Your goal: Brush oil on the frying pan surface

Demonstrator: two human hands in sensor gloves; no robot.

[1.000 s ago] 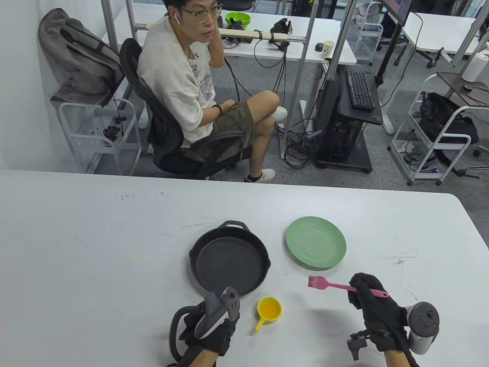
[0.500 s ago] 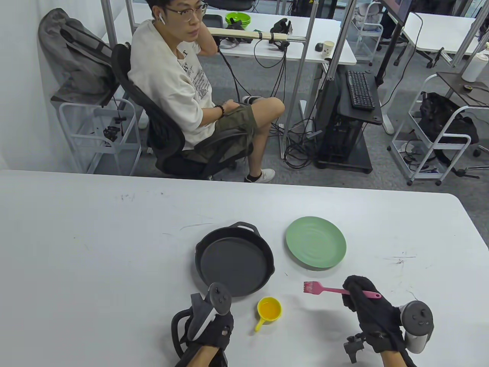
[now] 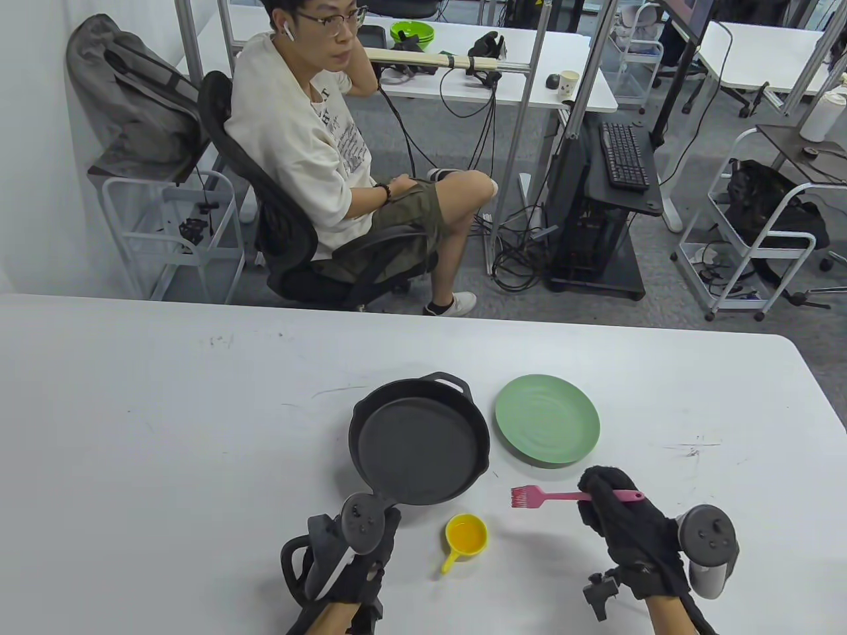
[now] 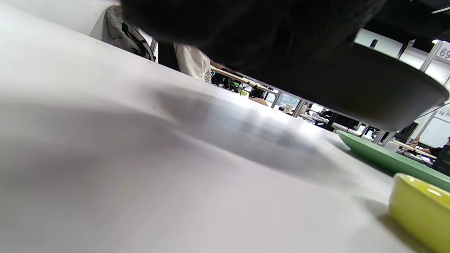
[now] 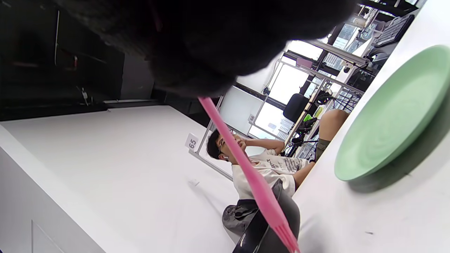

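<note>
Black cast-iron frying pan [image 3: 420,448] shifted right and slightly away over the last second; now closer to the round green plate, and the left wrist view shows its base raised off the table. Left hand [image 3: 354,552] at the pan's near handle moved right with it, tracker swung round. Right hand [image 3: 628,526] gripping the pink silicone basting brush [image 3: 546,496] drifted left and a little farther up the table; bristles now nearer the pan.

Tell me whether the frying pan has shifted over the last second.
Yes. The frying pan, held by the left hand, has moved right, closing most of its gap to the green plate, which has stayed put.
</note>
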